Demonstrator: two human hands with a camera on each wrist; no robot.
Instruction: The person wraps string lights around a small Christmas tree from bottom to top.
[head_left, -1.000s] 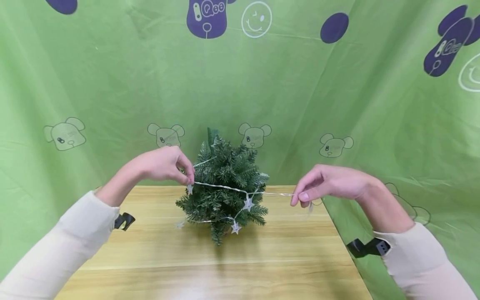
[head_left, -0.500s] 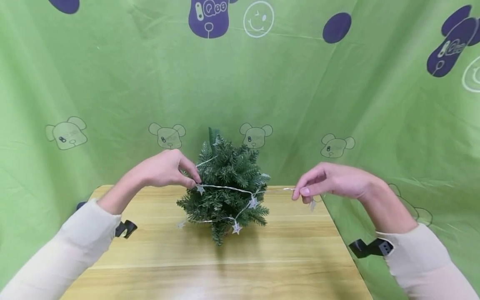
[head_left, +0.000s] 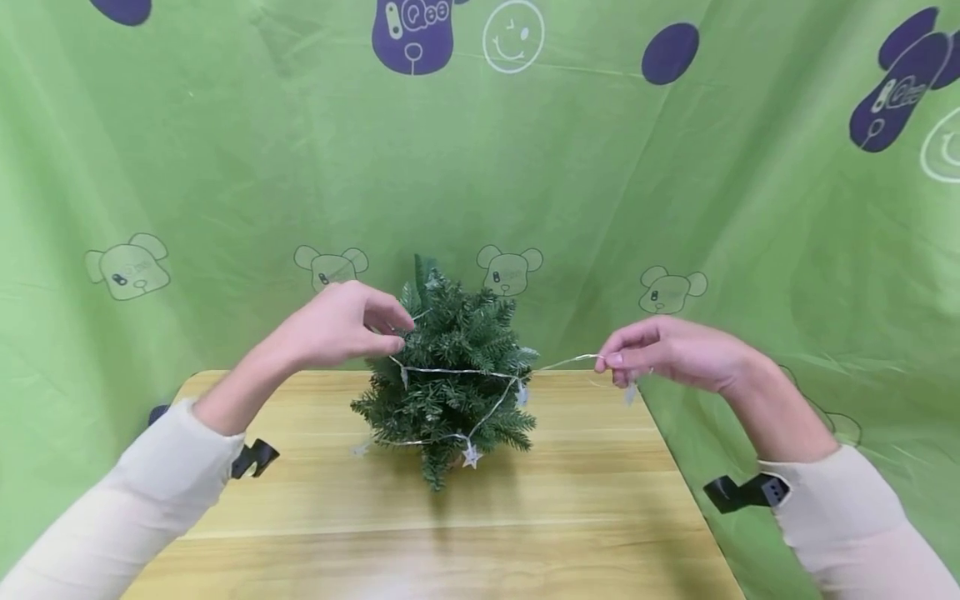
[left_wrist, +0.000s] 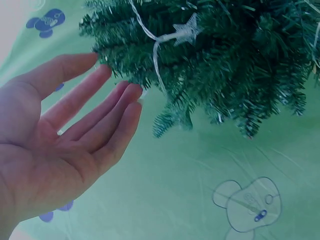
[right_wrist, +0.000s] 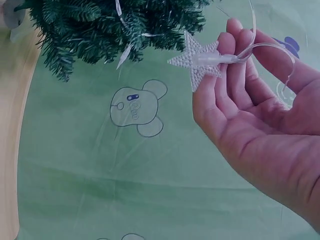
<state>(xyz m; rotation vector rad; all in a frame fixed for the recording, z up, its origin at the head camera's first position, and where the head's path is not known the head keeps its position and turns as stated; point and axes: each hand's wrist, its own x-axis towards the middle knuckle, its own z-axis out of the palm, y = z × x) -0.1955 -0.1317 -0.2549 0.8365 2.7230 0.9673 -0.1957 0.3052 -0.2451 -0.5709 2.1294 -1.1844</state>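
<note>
A small artificial Christmas tree stands on the table, a clear string of star lights running across its front in two rows. To the tree's upper left is my left hand, fingers loosely extended, with nothing held in them. In the left wrist view its fingertips are beside the branches, near a star light. Out to the right, my right hand pinches the light string, which stretches from the tree. One clear star hangs at the right fingers in the right wrist view.
The wooden table reaches forward to a green cloth backdrop printed with bears and purple shapes. Black devices sit at both cuffs. A lower star hangs at the tree's front.
My left hand has let go of the light string and risen slightly toward the tree. The right hand has moved up a little with its end of the string.
</note>
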